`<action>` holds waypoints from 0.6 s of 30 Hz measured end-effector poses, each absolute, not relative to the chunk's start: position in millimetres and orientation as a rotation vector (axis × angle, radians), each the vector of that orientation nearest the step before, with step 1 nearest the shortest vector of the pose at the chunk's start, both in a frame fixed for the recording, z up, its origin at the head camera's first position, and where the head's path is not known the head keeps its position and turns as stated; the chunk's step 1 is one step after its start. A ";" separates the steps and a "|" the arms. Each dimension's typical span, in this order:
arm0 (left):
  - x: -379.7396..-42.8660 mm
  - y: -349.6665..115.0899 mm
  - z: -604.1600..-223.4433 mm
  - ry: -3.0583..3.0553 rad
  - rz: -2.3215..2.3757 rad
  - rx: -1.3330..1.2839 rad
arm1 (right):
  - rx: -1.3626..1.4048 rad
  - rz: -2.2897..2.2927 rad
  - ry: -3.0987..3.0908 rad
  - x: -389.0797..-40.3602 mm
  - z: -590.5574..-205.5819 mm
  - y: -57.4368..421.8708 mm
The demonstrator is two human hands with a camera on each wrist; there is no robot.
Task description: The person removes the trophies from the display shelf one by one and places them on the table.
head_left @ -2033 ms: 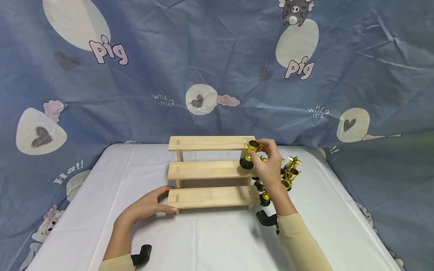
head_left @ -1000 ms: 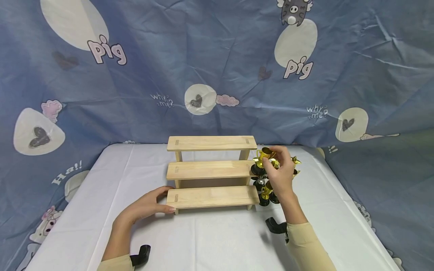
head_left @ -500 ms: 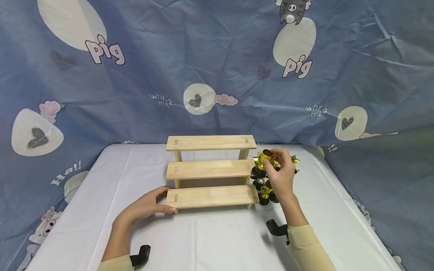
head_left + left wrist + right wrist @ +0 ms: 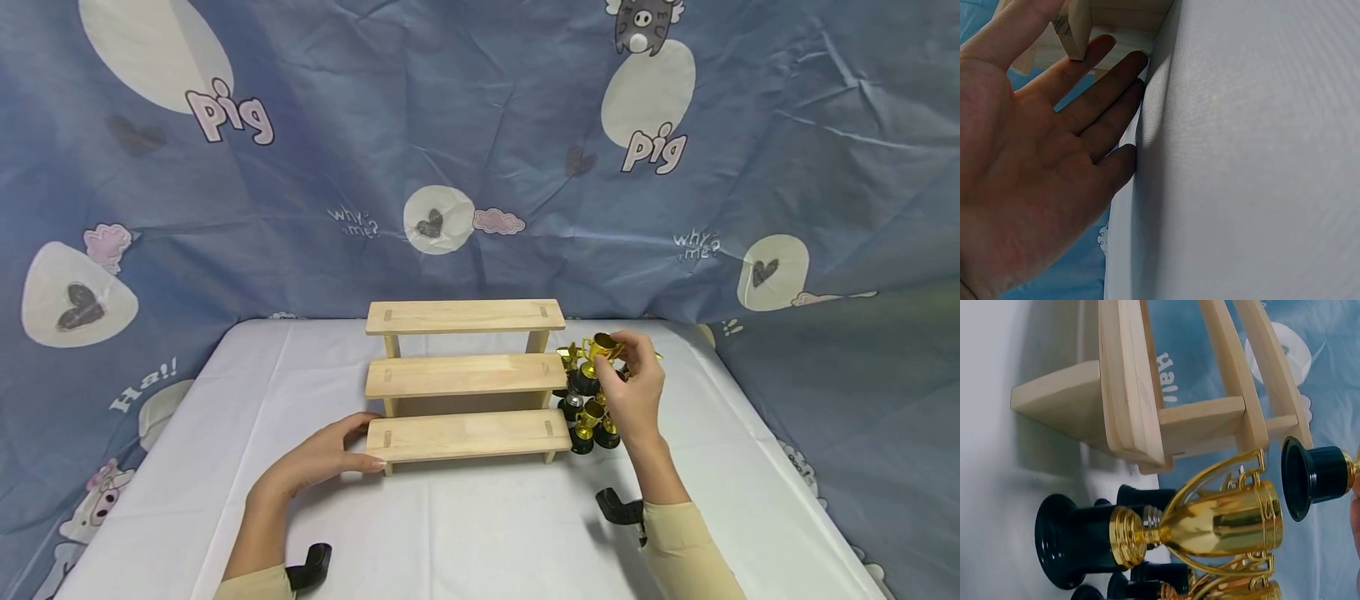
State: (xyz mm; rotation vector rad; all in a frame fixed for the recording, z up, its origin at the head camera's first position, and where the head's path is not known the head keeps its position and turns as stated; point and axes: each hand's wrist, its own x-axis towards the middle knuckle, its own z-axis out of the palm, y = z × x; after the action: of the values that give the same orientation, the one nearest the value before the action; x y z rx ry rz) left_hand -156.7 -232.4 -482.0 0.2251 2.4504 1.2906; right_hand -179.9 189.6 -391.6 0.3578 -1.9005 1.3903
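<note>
A three-tier wooden display stand (image 4: 465,375) stands on the white table. My left hand (image 4: 318,457) rests against the left end of its lowest board, thumb at the front corner. In the left wrist view the fingers (image 4: 1097,94) are spread and nearly straight beside that board's end. My right hand (image 4: 636,390) pinches a small gold trophy cup (image 4: 600,348) near its top, upright above a cluster of trophies at the stand's right. The held cup's black base (image 4: 1325,475) shows at the right wrist view's edge. Below it stands another gold trophy cup (image 4: 1222,519).
Several gold trophies crowd close to the stand's right end, among them a front cup (image 4: 588,417) and a star-topped one (image 4: 567,357) partly hidden. A blue printed cloth (image 4: 300,167) hangs behind the white-covered table (image 4: 435,533).
My right hand has carried the trophy cup rightward, from over the stand's right end to above the trophy cluster, with a slight further shift in the last half second. My left hand stays put.
</note>
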 end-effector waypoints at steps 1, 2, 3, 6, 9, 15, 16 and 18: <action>-156.9 -231.9 -481.8 2.450 1.290 0.223 | 0.350 1.395 -1.900 -179.6 -392.0 191.1; -156.8 -231.4 -481.4 2.452 1.288 0.222 | 0.343 1.400 -1.898 -179.3 -392.2 192.7; -156.6 -230.9 -481.3 2.453 1.286 0.222 | 0.333 1.402 -1.898 -178.7 -392.6 194.5; -155.2 -231.2 -481.5 2.455 1.281 0.224 | 0.302 1.416 -1.883 -177.6 -394.0 198.6; -153.9 -231.9 -482.3 2.460 1.275 0.230 | 0.270 1.414 -1.870 -176.1 -395.2 202.5; -154.1 -233.1 -482.4 2.466 1.274 0.235 | 0.269 1.429 -1.861 -174.8 -394.9 207.4; -154.5 -233.0 -482.3 2.466 1.277 0.238 | 0.269 1.431 -1.858 -174.9 -394.8 208.3; -155.4 -232.8 -482.2 2.462 1.284 0.244 | 0.262 1.436 -1.853 -174.9 -394.5 210.0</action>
State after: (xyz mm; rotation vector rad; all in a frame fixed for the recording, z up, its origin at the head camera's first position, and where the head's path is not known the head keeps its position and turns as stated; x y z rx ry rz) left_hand -155.4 -232.8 -482.2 0.2435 2.4623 1.2840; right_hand -174.9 210.0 -394.5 0.2615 -1.8531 1.4364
